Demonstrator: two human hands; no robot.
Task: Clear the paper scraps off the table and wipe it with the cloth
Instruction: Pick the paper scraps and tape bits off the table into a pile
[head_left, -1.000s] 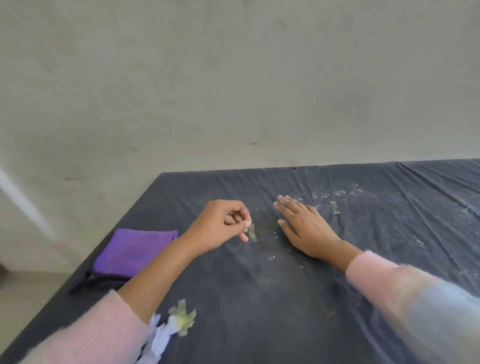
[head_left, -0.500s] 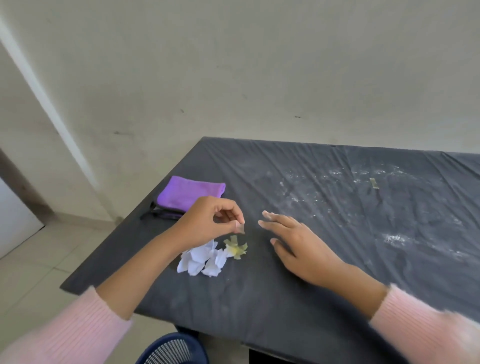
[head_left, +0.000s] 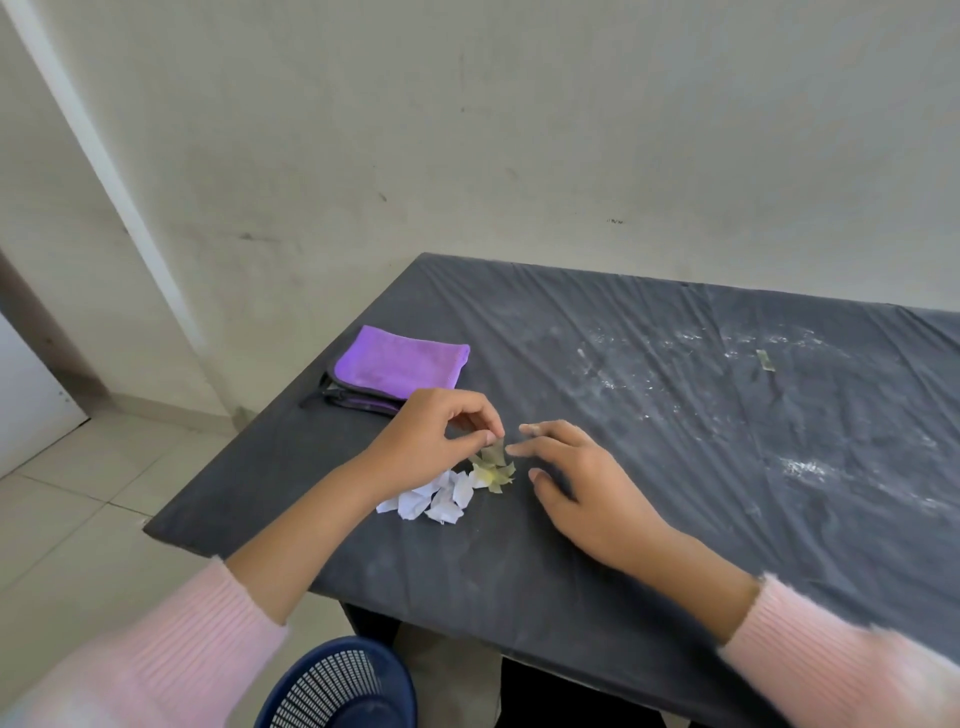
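Note:
A dark cloth-covered table (head_left: 675, 519) carries a small heap of white paper scraps (head_left: 431, 499) with yellowish-green scraps (head_left: 493, 475) at its right end. My left hand (head_left: 436, 441) pinches one thin greenish scrap (head_left: 493, 448) between thumb and fingertips, right above the heap. Beside it on the right, my right hand (head_left: 582, 483) lies flat on the table with fingers spread, holding nothing. One more greenish scrap (head_left: 764, 360) lies far off at the back right. A folded purple cloth (head_left: 400, 364) rests near the table's left edge.
White dust streaks (head_left: 675, 364) mark the middle and right of the table. A dark blue mesh basket (head_left: 337, 686) stands on the tiled floor below the near edge. A pale wall runs behind the table.
My left hand picked a greenish scrap off the table's middle and carried it left to the heap. My right hand followed it. The view swung left and down, bringing the basket in.

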